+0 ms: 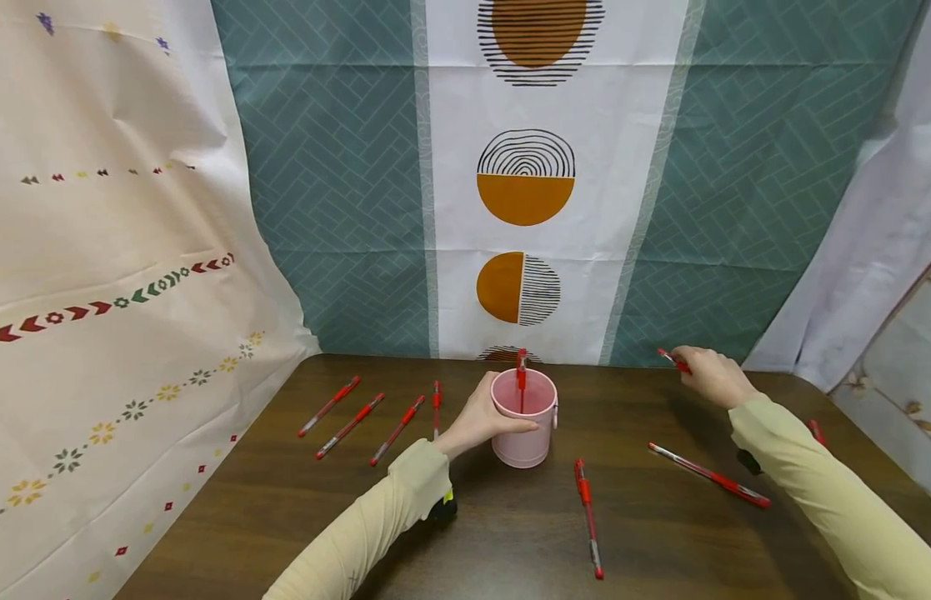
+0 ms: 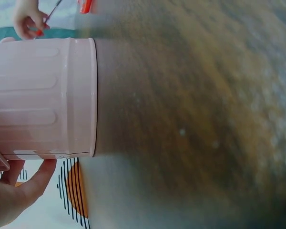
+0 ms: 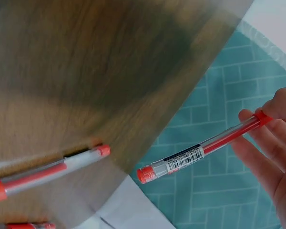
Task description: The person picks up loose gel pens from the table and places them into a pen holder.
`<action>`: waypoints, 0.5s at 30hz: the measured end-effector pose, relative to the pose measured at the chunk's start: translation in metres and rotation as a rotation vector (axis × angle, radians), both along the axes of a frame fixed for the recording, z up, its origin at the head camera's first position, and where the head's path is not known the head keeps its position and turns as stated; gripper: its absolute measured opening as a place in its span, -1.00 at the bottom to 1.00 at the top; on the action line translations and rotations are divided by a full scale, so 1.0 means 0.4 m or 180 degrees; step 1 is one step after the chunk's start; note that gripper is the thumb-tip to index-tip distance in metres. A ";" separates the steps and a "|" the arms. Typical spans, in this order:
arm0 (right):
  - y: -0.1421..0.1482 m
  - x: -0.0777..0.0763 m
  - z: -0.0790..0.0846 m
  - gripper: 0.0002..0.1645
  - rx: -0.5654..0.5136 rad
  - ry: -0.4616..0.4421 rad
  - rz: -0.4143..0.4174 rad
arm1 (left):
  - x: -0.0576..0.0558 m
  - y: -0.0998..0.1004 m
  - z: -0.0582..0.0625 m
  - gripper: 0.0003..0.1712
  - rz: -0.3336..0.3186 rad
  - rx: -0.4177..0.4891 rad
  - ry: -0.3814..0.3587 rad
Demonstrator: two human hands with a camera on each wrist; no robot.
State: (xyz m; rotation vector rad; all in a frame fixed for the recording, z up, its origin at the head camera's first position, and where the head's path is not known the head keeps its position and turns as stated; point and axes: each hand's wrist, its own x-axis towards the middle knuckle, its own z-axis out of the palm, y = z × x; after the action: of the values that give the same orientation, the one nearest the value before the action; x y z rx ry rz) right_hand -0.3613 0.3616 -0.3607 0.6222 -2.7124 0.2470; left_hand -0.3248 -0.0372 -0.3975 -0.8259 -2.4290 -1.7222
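Observation:
My left hand [image 1: 489,422] grips a pink bucket [image 1: 521,446], thumb across its near side and the other fingers behind the rim. One red pen [image 1: 521,375] stands upright inside, its red cap above the rim. In the left wrist view the ribbed wall of the bucket [image 2: 33,100] shows, with fingers [image 2: 35,183] curved against it. At the back right, my right hand [image 1: 711,377] pinches another red pen [image 1: 671,360] above the table. The right wrist view shows this pen [image 3: 224,140] held near its red grip, barcode end pointing away from the fingers.
Several red pens lie left of the bucket, among them a slanted pen [image 1: 328,407]. One pen [image 1: 588,517] lies in front and another pen [image 1: 708,475] to the right. The right sleeve [image 1: 818,475] partly covers a further pen [image 1: 816,432]. Patterned cloth [image 1: 345,208] hangs behind the wooden table [image 1: 510,542].

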 end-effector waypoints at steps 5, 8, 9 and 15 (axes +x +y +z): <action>-0.017 0.016 -0.002 -0.60 -0.0140 0.0018 0.0026 | -0.001 -0.002 -0.001 -0.13 0.0016 0.0010 -0.0015; -0.030 0.028 0.001 -0.60 -0.0226 0.0028 0.0049 | 0.000 -0.002 0.000 -0.13 0.0030 -0.0015 -0.0034; -0.036 0.033 0.003 -0.61 -0.0252 0.0041 0.0062 | 0.000 -0.002 0.000 -0.13 0.0031 -0.0021 -0.0036; -0.073 0.052 0.014 -0.63 -0.0450 0.0082 0.0092 | 0.000 -0.002 0.000 -0.14 0.0008 -0.0023 -0.0020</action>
State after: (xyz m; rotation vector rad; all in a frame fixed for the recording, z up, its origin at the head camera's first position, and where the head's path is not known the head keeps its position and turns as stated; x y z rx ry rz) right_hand -0.3405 0.3324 -0.3551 0.6193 -2.6350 0.4309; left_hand -0.3249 -0.0380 -0.3976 -0.8194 -2.4406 -1.7187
